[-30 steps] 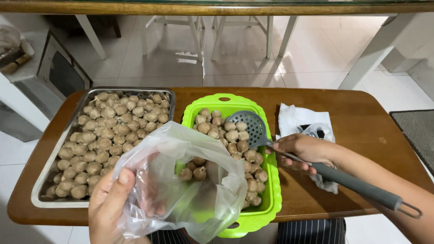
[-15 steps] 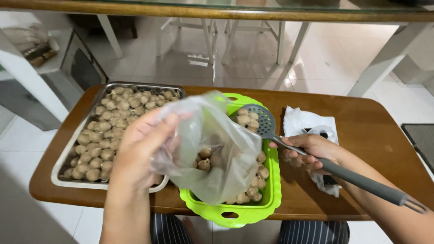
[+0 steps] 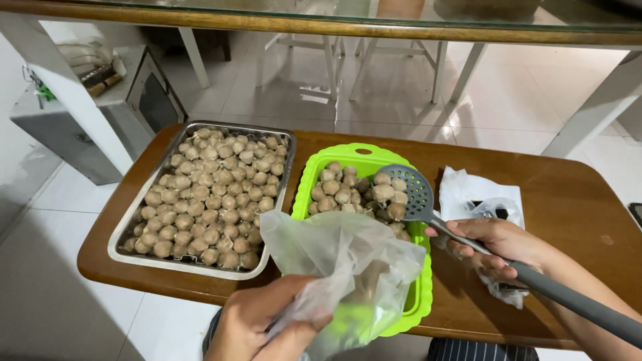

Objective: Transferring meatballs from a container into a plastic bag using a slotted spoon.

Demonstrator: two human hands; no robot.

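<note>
Surface: a low brown wooden table (image 3: 575, 200) is standing on pale floor tiles, white furniture legs behind it.
Left hand (image 3: 257, 324): fingers are closing on a clear plastic bag (image 3: 348, 267), hanging over the green basket (image 3: 314, 167).
Right hand (image 3: 498, 244): is gripping a grey slotted skimmer (image 3: 414, 194), carrying meatballs over the basket.
Around: a steel tray (image 3: 130, 227) of meatballs is sitting just left; white bags (image 3: 468, 190) are lying under the right hand.

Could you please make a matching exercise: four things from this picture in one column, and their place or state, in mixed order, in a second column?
1. metal tray
2. clear plastic bag
3. slotted spoon
4. green basket

a. held in the left hand
b. carrying a few meatballs, in the right hand
c. at the table's left, full of meatballs
d. partly hidden behind the bag

Pairs: 1-c, 2-a, 3-b, 4-d
</note>
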